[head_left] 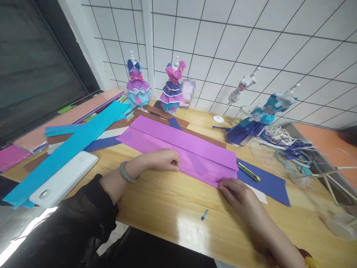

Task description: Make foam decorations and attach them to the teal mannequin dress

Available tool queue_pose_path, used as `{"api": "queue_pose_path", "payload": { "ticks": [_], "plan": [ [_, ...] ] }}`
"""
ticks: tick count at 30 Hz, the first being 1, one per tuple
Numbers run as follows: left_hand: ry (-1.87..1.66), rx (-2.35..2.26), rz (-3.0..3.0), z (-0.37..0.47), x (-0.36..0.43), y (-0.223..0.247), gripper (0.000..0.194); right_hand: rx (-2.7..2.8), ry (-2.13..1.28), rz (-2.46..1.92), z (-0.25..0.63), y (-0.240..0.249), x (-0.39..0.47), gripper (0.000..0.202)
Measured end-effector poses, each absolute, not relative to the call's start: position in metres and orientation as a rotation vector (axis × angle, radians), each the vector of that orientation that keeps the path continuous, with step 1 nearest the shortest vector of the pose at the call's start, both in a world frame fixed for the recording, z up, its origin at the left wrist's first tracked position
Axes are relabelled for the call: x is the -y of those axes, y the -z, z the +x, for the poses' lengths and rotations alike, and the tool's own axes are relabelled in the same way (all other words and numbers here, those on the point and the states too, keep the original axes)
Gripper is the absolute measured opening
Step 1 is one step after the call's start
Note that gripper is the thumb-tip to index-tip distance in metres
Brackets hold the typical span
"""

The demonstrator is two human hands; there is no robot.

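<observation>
A purple sheet (192, 149) lies lengthwise across the table, with a long crease or overlapping layer running along it. My left hand (166, 160), with a bangle at the wrist, is closed at the sheet's near edge, its fingers curled on the paper. Pinched at the near right corner of the same sheet is my right hand (235, 191). Under the right end of the purple sheet is a dark blue sheet (273, 186), and a green and yellow cutter (248, 171) rests on it.
Blue strips (69, 149) and a white power bank (64, 180) lie at left. Small dressed mannequins (138, 87) stand along the back. At right are paper scraps (292, 145) and an orange-lined box (329, 145). A tiny blue scrap (205, 214) lies near the front.
</observation>
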State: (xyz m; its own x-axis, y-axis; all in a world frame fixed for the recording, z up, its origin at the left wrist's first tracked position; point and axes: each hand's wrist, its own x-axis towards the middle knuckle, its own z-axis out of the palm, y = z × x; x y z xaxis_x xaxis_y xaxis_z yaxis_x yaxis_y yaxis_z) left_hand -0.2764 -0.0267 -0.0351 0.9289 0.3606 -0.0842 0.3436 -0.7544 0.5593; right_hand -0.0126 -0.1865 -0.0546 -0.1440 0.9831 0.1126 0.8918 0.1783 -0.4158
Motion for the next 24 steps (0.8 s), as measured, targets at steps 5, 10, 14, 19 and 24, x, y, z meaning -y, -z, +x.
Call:
{"api": "queue_pose_path", "payload": {
  "ticks": [5, 10, 14, 19, 24],
  "plan": [
    [-0.021, -0.619, 2.444, -0.289, 0.016, 0.035, 0.017, 1.958, -0.565, -1.932, -0.007, 0.051, 0.182, 0.027],
    [0.041, -0.818, 2.387, -0.308, -0.002, 0.032, 0.016, 1.919, -0.556, -2.007, -0.004, 0.052, 0.179, 0.034],
    [0.068, -0.953, 2.302, -0.32, -0.015, 0.028, 0.019, 1.91, -0.554, -2.015, 0.001, 0.055, 0.176, 0.034],
    [0.04, -0.909, 2.232, -0.328, -0.024, 0.027, 0.023, 1.907, -0.489, -1.989, 0.009, 0.061, 0.173, 0.032],
    [0.067, -0.853, 2.145, -0.324, -0.019, 0.03, 0.025, 1.938, -0.46, -1.938, 0.019, 0.058, 0.176, 0.029]
  ]
}}
